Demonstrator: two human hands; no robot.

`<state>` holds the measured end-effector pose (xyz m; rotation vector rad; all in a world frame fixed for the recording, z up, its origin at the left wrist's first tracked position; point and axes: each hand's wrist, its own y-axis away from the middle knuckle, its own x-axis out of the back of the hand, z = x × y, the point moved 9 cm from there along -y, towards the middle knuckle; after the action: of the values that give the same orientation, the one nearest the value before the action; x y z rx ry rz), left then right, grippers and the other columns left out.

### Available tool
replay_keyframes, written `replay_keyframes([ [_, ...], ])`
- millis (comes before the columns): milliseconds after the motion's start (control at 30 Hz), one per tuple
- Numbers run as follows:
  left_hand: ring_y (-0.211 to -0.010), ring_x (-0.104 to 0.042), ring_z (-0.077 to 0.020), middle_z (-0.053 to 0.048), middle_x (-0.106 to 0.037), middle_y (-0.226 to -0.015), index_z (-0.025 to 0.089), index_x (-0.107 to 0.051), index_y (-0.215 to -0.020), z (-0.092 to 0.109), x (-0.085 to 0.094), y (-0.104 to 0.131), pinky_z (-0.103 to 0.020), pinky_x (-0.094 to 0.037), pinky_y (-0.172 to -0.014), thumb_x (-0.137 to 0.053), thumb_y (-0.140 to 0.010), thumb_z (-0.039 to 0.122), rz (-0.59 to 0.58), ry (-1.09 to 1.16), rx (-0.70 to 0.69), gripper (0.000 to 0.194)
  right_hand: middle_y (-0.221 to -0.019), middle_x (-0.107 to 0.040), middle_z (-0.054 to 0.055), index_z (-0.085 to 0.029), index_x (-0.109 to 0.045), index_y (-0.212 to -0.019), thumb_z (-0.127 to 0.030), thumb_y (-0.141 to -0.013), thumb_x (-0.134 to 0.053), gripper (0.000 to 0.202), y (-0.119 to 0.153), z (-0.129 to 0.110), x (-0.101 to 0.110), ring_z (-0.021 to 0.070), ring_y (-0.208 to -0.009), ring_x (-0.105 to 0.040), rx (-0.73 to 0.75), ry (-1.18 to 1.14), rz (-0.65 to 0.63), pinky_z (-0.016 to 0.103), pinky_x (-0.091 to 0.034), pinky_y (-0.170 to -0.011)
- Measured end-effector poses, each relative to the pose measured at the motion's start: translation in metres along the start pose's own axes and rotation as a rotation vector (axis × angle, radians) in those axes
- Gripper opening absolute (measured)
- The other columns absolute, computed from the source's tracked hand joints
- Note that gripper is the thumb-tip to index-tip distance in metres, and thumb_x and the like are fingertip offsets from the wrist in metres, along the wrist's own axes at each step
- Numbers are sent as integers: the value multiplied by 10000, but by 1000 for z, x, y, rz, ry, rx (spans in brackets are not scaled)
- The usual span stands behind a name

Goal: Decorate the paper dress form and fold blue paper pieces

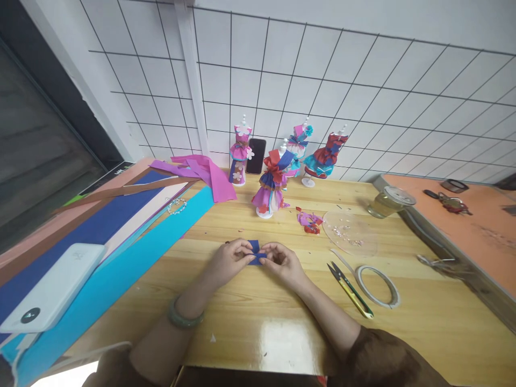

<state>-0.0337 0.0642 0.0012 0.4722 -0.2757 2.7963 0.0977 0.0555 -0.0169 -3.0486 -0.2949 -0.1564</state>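
Observation:
Between my two hands is a small piece of dark blue paper or ribbon (253, 260), pinched and folded near its middle. My left hand (233, 260) grips its left side between thumb and fingers. On the other side, my right hand (282, 262) pinches it the same way. Both wrists rest low over the wooden table (242, 317). Just beyond my hands stands a miniature dress form (272, 188) in a red, blue and pink ruffled dress. Thread snips (350, 289) with a yellow-green handle lie right of my right hand, beside a roll of tape (378, 286).
Long coloured strips (161, 228) cover the left side, with a white power bank (54, 287) on them. More dress forms (325, 156) and a phone (256, 156) stand by the tiled wall. Scraps (309, 220), a clear dish (349, 234) and a glass jar (391, 201) lie right.

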Motion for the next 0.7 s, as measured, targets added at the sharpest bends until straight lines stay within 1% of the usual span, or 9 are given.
replay_keyframes([
  [67, -776, -600, -131, -12, -643, -806, 185, -531, -868, 5, 1, 1, -248, -449, -731, -583, -700, 252, 16, -83, -47, 188, -817, -607, 41, -170, -528, -963, -287, -666, -648, 342, 0, -1, -2, 108, -640, -530, 14, -37, -21, 248, -435, -602],
  [133, -808, -595, -134, -8, -645, -823, 194, -540, -882, 10, 1, 2, -259, -436, -769, -583, -705, 256, 22, -156, -105, 192, -872, -608, 57, -174, -515, -985, -295, -680, -636, 350, 0, 0, -3, 120, -687, -550, 21, -61, -34, 265, -449, -639],
  [233, -821, -583, -128, -9, -640, -851, 198, -555, -903, 14, 1, 2, -260, -419, -788, -577, -713, 258, 23, -217, -165, 200, -839, -613, 52, -177, -521, -980, -291, -705, -614, 312, 0, 2, -2, 127, -699, -560, 35, -56, -23, 275, -458, -657],
  [300, -818, -572, -129, -15, -630, -863, 202, -572, -913, 14, 0, 2, -258, -417, -773, -578, -712, 264, 18, -241, -170, 210, -836, -619, 52, -181, -528, -979, -281, -713, -608, 295, 1, 2, -2, 127, -691, -560, 54, -37, -13, 276, -460, -657],
  [433, -789, -551, -132, -13, -619, -801, 211, -621, -824, 15, -4, 2, -258, -406, -734, -537, -743, 264, -42, -292, -175, 128, -829, -632, 56, -185, -544, -972, -262, -725, -595, 264, 2, -5, -2, 123, -661, -553, 104, 22, -11, 272, -460, -640],
  [500, -766, -544, -127, -9, -617, -762, 209, -626, -789, 17, -5, 2, -253, -398, -720, -517, -756, 246, -61, -291, -185, 120, -827, -632, 57, -185, -553, -969, -253, -725, -594, 256, 3, -8, -2, 120, -648, -545, 129, 64, -3, 263, -456, -624],
  [600, -758, -539, -124, -5, -620, -753, 200, -620, -770, 19, -3, 2, -250, -388, -714, -514, -754, 224, -52, -275, -187, 109, -821, -624, 55, -181, -569, -959, -248, -719, -599, 252, 3, -11, -1, 113, -621, -528, 148, 126, 15, 247, -446, -594],
  [700, -752, -540, -123, -4, -623, -747, 191, -615, -750, 20, -2, 1, -247, -388, -715, -513, -748, 210, -43, -253, -180, 104, -791, -618, 49, -178, -578, -946, -261, -717, -601, 244, 2, -11, 1, 112, -608, -526, 151, 135, 27, 241, -441, -580],
])
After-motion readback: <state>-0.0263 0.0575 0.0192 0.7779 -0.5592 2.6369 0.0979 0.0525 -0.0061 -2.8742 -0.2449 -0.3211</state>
